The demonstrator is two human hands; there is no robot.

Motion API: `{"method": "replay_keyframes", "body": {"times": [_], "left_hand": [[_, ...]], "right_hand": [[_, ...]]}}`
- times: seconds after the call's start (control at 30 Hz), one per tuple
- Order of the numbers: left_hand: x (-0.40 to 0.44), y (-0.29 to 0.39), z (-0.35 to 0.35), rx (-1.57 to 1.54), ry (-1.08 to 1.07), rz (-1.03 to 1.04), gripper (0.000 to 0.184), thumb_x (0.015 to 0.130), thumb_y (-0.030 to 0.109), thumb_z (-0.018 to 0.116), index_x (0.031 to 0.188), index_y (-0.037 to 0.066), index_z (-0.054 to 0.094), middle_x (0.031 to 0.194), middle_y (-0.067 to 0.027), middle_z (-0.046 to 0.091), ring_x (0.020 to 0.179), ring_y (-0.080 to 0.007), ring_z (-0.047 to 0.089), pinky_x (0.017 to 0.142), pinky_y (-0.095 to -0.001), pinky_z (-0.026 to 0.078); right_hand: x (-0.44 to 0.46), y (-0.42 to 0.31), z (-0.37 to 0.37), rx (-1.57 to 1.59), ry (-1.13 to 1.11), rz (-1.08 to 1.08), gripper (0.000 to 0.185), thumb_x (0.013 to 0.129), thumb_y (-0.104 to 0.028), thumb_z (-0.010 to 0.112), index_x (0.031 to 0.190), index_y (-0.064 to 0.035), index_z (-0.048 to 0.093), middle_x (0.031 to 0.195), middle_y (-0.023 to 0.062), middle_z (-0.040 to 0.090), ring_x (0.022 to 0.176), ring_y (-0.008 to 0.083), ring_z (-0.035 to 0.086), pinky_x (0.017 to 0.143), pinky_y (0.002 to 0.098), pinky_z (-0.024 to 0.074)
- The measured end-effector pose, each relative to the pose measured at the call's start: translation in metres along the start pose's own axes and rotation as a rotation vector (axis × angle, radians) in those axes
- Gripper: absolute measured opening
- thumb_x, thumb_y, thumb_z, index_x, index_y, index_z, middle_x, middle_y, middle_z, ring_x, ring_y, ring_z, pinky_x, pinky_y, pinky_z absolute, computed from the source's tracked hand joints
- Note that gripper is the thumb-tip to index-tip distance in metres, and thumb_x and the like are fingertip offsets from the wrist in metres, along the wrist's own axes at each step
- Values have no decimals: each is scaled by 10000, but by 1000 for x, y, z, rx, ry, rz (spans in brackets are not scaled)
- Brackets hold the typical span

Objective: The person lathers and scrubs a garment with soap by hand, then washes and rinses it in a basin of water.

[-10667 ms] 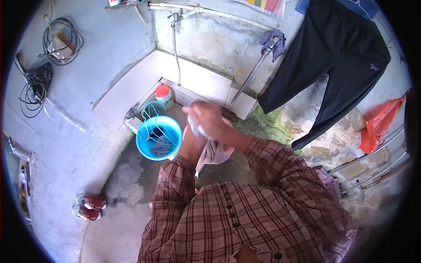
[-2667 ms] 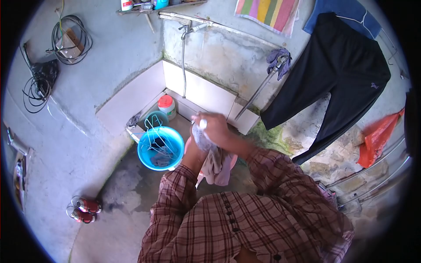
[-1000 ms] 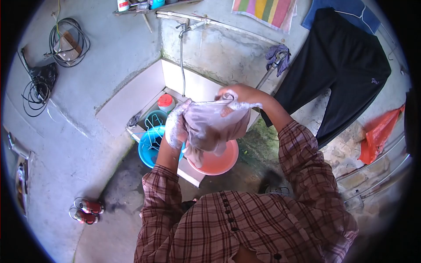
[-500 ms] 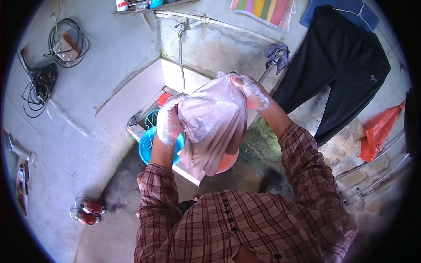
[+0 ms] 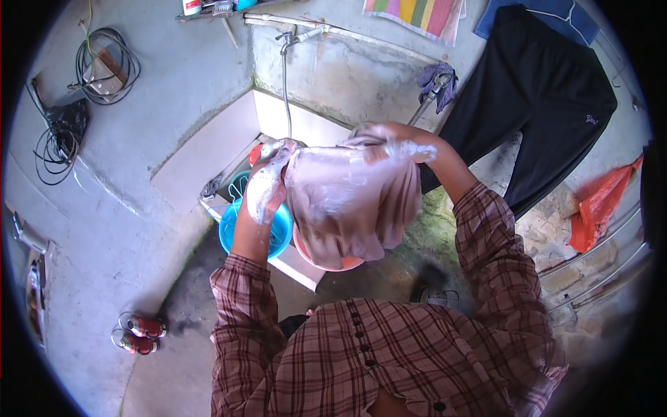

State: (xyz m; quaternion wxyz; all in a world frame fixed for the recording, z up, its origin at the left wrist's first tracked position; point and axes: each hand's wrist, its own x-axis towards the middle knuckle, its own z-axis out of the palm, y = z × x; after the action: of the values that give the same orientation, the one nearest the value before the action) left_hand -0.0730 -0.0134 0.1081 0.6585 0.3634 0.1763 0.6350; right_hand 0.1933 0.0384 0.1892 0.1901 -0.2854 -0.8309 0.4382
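A soapy, pale mauve garment point(image 5: 351, 191) hangs in loose folds between my two hands; what kind of garment it is I cannot tell. My left hand point(image 5: 269, 182), coated in white suds, is closed on its upper left corner. At the upper right edge, my right hand point(image 5: 399, 144) bends inward with the cloth gripped and bunched at its fingers, and foam covers the wrist side. Below the cloth, a pink-orange basin point(image 5: 338, 265) shows only in part. A blue basin point(image 5: 280, 233) with hangers in it stands beside my left forearm.
A tap point(image 5: 285, 47) with a hose is on the back wall. Black trousers point(image 5: 531, 104) hang at the right, near a red cloth point(image 5: 603, 208). A low pale ledge point(image 5: 300, 276) runs beside the basins. Red cans or shoes point(image 5: 142, 335) lie at lower left.
My right hand has moved right and slightly down and turned inward, spreading the garment wider. My left hand has shifted slightly left and up. More of the pink-orange basin's rim shows.
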Motion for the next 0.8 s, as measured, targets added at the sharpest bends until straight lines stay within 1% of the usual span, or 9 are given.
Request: {"method": "replay_keyframes", "body": {"times": [0.03,0.13,0.17,0.27,0.3,0.4,0.43,0.57,0.8], "left_hand": [[2,0,-1,-1,52,14,114,875,66,562,971,19,604,905,-60,623,859,-175,593,787,-305,484],[5,3,-1,31,148,21,121,897,80,552,987,16,601,915,-64,626,848,-168,600,777,-306,499],[3,7,2,63,140,1,128,901,88,552,994,15,601,920,-65,627,848,-166,602,774,-304,502],[5,6,0,143,85,-31,154,907,115,561,1009,5,597,915,-61,626,830,-155,604,744,-292,510],[8,5,-1,136,39,-43,155,907,114,559,1010,3,596,910,-60,625,819,-154,605,737,-290,511],[8,7,10,270,19,-7,165,904,127,569,1002,-3,597,871,-54,616,748,-136,591,692,-273,505],[8,9,10,347,33,-7,168,899,133,580,995,-3,599,859,-50,612,735,-131,582,679,-267,498],[11,12,21,708,148,-4,173,875,157,631,971,14,614,815,-23,592,704,-102,526,626,-240,442],[14,1,22,784,208,241,126,877,166,637,927,53,613,807,8,573,724,-74,484,653,-231,407]], "right_hand": [[-4,-3,-14,-327,-200,295,388,767,-281,721,1041,-24,626,929,56,676,802,113,572,745,267,449],[-13,-20,-14,-364,-162,375,326,763,-221,718,1025,-41,645,812,38,680,758,123,600,716,271,464],[-14,-23,-15,-357,-73,437,358,778,-190,709,1082,-22,623,914,61,676,846,151,613,769,284,474],[-15,48,-29,312,187,362,457,792,-280,717,1124,14,607,1067,97,640,911,159,577,777,296,443],[-20,14,-9,672,177,181,425,848,-263,665,1156,19,582,1117,90,614,970,175,573,852,314,446],[-14,21,-1,914,192,74,423,874,-239,632,1209,5,545,1133,83,601,999,183,568,902,326,440],[-10,29,-3,839,215,82,394,906,-256,585,1199,4,540,1179,103,582,1072,201,548,943,345,425],[-9,8,3,790,410,101,423,874,-316,633,1148,-1,567,1120,71,607,1016,172,568,899,320,447],[-3,-5,0,534,589,189,462,839,-366,669,1139,-24,584,1045,9,579,957,131,510,866,267,398]]}}
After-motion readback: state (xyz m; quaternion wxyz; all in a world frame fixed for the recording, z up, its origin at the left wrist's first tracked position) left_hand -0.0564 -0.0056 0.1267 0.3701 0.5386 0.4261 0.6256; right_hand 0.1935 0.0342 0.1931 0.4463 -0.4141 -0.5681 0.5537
